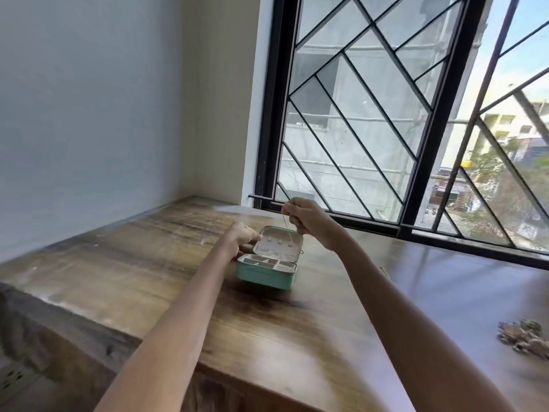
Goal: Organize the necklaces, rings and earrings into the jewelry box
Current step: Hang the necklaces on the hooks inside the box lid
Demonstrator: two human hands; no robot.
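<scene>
Jewelry box (266, 273), mint green, open on the bench (297, 337); lid (277, 244) steadied by left hand (242, 237), finger posture indistinct. Necklace (285, 218) pinched in right-hand fingers (294, 211) above lid; best lowered slowly onto a lid hook, chain kept taut, untangled.

Both forearms are bare and extend forward from the lower edge of the view, converging toward the centre. The left hand (242, 237) sits lower, knuckles up, fingers curled, fingertips directed to the right. Whether it grips anything cannot be determined. The right hand (306, 217) is raised above the left, wrist bent, fingers curled inward and pinching a thin chain (285, 220) between the fingertips.
</scene>
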